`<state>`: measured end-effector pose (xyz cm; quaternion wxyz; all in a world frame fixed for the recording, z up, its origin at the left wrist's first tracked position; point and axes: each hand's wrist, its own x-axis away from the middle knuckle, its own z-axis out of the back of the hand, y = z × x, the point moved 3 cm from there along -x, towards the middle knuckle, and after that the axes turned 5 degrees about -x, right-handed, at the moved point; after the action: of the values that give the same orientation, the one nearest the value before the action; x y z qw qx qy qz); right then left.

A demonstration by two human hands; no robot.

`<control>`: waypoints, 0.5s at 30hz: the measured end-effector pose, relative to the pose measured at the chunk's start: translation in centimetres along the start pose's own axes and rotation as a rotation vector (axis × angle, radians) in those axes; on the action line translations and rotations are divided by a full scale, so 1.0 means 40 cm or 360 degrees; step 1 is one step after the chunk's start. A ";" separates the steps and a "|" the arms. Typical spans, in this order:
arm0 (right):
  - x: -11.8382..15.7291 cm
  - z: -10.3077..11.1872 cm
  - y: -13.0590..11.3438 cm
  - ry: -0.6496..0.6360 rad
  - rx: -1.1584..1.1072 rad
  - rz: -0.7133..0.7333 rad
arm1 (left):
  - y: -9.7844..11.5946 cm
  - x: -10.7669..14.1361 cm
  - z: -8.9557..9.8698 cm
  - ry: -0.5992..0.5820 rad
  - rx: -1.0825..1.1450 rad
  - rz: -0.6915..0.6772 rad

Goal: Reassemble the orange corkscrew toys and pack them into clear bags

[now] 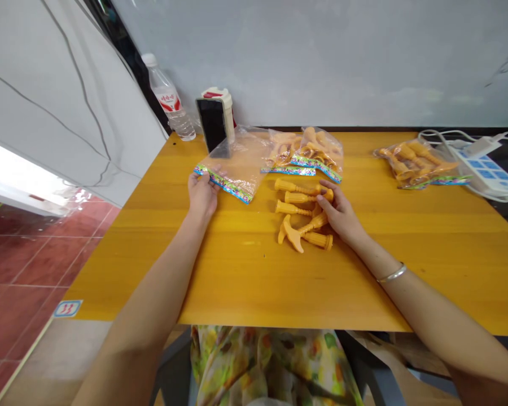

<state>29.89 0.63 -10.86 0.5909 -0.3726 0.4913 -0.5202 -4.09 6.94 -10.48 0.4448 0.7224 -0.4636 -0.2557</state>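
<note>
My left hand [203, 194] pinches the colourful printed edge of a clear plastic bag [243, 160], which lies flat with nothing visible inside. To the right of the bag is a loose pile of yellow toy hammers [294, 231] with ribbed handles. My right hand [338, 211] has its fingers closed on the head of a toy hammer [325, 193] at the pile's upper right. Behind the pile, two filled bags [317, 149] of similar yellow toys lie side by side.
Another filled bag [419, 160] lies at right beside a white power strip [486, 166] with cables. A phone [214, 127] leans on a white cup [226, 101] at the back left, near a water bottle [167, 98]. A white board [322, 62] closes off the desk's back.
</note>
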 end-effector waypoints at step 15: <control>0.002 -0.003 -0.007 -0.0053 -0.0017 0.0004 | -0.010 0.002 0.000 0.0024 -0.0031 0.0035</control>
<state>29.70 0.50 -10.62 0.5977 -0.3837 0.4847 -0.5105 -3.87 6.96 -10.84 0.4583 0.7147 -0.4656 -0.2499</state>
